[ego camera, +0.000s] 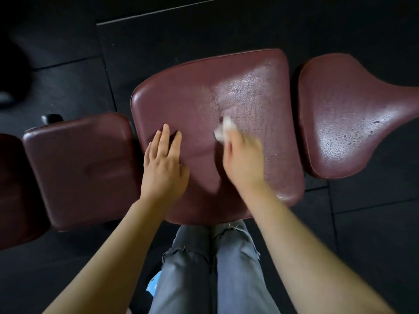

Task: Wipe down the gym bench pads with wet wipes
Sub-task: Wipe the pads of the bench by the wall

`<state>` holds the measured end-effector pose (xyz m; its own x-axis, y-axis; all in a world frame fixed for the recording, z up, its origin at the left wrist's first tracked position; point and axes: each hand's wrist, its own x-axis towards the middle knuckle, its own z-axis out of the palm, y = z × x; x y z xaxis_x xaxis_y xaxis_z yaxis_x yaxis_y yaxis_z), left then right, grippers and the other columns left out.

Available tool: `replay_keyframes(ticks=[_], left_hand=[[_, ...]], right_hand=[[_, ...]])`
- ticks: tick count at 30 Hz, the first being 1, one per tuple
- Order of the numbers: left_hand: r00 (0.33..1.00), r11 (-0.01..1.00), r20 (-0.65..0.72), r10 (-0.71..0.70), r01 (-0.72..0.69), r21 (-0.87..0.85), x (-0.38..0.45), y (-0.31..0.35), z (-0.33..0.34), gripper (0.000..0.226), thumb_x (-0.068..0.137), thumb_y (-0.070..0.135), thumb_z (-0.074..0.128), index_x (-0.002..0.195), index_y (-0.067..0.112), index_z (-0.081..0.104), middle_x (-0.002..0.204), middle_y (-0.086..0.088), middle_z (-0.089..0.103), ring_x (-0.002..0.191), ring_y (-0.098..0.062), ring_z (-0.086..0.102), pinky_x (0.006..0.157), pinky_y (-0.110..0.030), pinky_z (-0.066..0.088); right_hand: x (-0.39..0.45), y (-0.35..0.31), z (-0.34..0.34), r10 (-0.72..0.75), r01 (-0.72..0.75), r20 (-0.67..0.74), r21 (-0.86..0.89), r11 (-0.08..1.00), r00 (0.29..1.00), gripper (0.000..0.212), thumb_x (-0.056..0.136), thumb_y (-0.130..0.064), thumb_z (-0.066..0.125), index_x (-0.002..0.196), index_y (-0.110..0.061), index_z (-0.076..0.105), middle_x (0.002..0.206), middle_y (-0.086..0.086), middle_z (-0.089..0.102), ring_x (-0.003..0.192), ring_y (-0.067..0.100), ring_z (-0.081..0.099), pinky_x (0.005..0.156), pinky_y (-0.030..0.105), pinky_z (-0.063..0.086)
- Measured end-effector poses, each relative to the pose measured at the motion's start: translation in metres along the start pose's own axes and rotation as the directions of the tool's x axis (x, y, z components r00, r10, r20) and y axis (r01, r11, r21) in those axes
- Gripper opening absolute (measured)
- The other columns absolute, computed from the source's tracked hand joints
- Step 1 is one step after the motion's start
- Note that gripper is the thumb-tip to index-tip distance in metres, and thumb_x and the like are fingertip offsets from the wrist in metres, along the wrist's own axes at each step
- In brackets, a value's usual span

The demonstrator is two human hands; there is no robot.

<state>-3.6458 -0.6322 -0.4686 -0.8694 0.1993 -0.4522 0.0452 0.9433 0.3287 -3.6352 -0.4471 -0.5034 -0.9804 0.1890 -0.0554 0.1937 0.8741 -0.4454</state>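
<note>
Below me lies a large maroon bench pad (195, 87); its right half glistens wet. My right hand (242, 159) is blurred and holds a crumpled white wet wipe (223, 130) against the middle of this pad. With its fingers straight, my left hand (163, 166) rests flat on the pad's left part. A smaller maroon pad (79, 168) sits to the left and looks dry. To the right, a tapered maroon pad (349, 114) shines with moisture.
Black rubber floor tiles (374, 223) surround the bench. My legs in grey ripped jeans (210, 268) stand at the pad's near edge. A blue and white packet (153, 283) peeks out by my left leg. Another dark red pad edge (11, 189) shows at far left.
</note>
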Motion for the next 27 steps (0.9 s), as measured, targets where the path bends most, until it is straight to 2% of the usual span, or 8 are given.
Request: replay_keyframes(ticks=[3, 5, 8, 11, 15, 19, 23, 27], left_hand=[[0.997, 0.997, 0.01, 0.078, -0.078, -0.003, 0.001, 0.01, 0.003, 0.078, 0.082, 0.008, 0.053, 0.155, 0.014, 0.027, 0.166, -0.008, 0.01, 0.153, -0.025, 0.005, 0.124, -0.045, 0.007], [0.992, 0.994, 0.051, 0.112, -0.113, 0.004, 0.001, 0.014, 0.008, 0.078, 0.083, 0.012, 0.052, 0.156, 0.016, 0.026, 0.166, -0.004, 0.008, 0.153, -0.022, 0.002, 0.124, -0.047, 0.006], [0.989, 0.99, 0.058, 0.133, -0.135, 0.035, 0.003, 0.018, 0.015, 0.075, 0.082, 0.019, 0.047, 0.155, 0.017, 0.028, 0.166, -0.004, 0.009, 0.153, -0.024, 0.004, 0.124, -0.048, 0.008], [0.988, 0.985, 0.069, 0.141, -0.147, 0.089, 0.004, 0.013, 0.019, 0.075, 0.083, 0.021, 0.048, 0.155, 0.017, 0.027, 0.166, -0.007, 0.011, 0.153, -0.028, 0.007, 0.123, -0.049, 0.01], [0.982, 0.973, 0.052, 0.183, -0.189, 0.133, 0.003, 0.008, 0.02, 0.072, 0.088, 0.025, 0.052, 0.155, 0.017, 0.028, 0.165, -0.008, 0.013, 0.152, -0.031, 0.011, 0.121, -0.052, 0.014], [0.989, 0.98, 0.058, 0.134, -0.14, 0.139, 0.008, 0.025, 0.017, 0.067, 0.09, 0.031, 0.047, 0.154, 0.018, 0.03, 0.165, -0.009, 0.014, 0.151, -0.03, 0.011, 0.122, -0.054, 0.013], [0.968, 0.948, 0.071, 0.243, -0.252, 0.195, 0.025, 0.041, 0.018, 0.065, 0.094, 0.036, 0.045, 0.154, 0.018, 0.03, 0.165, -0.007, 0.013, 0.151, -0.029, 0.01, 0.121, -0.055, 0.01], [0.93, 0.876, 0.089, 0.357, -0.366, 0.313, 0.048, 0.057, 0.024, 0.064, 0.093, 0.038, 0.039, 0.152, 0.015, 0.035, 0.164, -0.009, 0.019, 0.15, -0.031, 0.016, 0.12, -0.056, 0.014]], right_hand=[[-0.121, 0.03, -0.032, 0.081, -0.082, 0.139, 0.001, 0.997, 0.987, 0.023, 0.09, -0.013, 0.046, 0.11, -0.013, 0.058, 0.078, 0.006, 0.065, 0.07, 0.029, 0.061, 0.069, 0.038, 0.045], [-0.133, 0.037, -0.03, 0.114, -0.109, 0.161, -0.038, 0.993, 0.98, 0.022, 0.09, -0.015, 0.046, 0.101, -0.008, 0.064, 0.078, 0.006, 0.066, 0.07, 0.028, 0.062, 0.069, 0.037, 0.044], [-0.052, 0.026, -0.009, 0.088, -0.086, 0.03, -0.05, 0.995, 0.996, 0.026, 0.088, -0.013, 0.047, 0.104, -0.002, 0.066, 0.077, 0.009, 0.066, 0.069, 0.03, 0.061, 0.069, 0.036, 0.035], [0.073, 0.003, 0.012, 0.01, -0.017, -0.173, -0.038, 0.999, 0.985, 0.031, 0.088, -0.012, 0.053, 0.114, -0.002, 0.065, 0.083, 0.006, 0.07, 0.074, 0.027, 0.063, 0.069, 0.036, 0.041], [0.155, -0.016, 0.005, 0.035, -0.038, -0.047, -0.068, 0.997, 0.998, 0.029, 0.094, -0.016, 0.052, 0.121, -0.011, 0.06, 0.102, 0.0, 0.069, 0.092, 0.023, 0.064, 0.081, 0.034, 0.041], [0.031, 0.026, -0.007, 0.15, -0.154, -0.067, -0.059, 0.986, 0.986, 0.044, 0.087, -0.006, 0.058, 0.13, -0.008, 0.057, 0.082, 0.004, 0.067, 0.074, 0.029, 0.061, 0.067, 0.038, 0.042], [-0.12, 0.066, -0.045, 0.389, -0.383, 0.049, -0.104, 0.918, 0.92, 0.014, 0.087, -0.005, 0.057, 0.099, -0.006, 0.063, 0.073, 0.009, 0.065, 0.064, 0.034, 0.061, 0.064, 0.04, 0.043], [-0.073, 0.06, -0.034, 0.403, -0.403, -0.008, -0.068, 0.913, 0.915, 0.022, 0.083, -0.003, 0.062, 0.106, -0.003, 0.066, 0.077, 0.012, 0.07, 0.064, 0.036, 0.063, 0.063, 0.038, 0.046]])
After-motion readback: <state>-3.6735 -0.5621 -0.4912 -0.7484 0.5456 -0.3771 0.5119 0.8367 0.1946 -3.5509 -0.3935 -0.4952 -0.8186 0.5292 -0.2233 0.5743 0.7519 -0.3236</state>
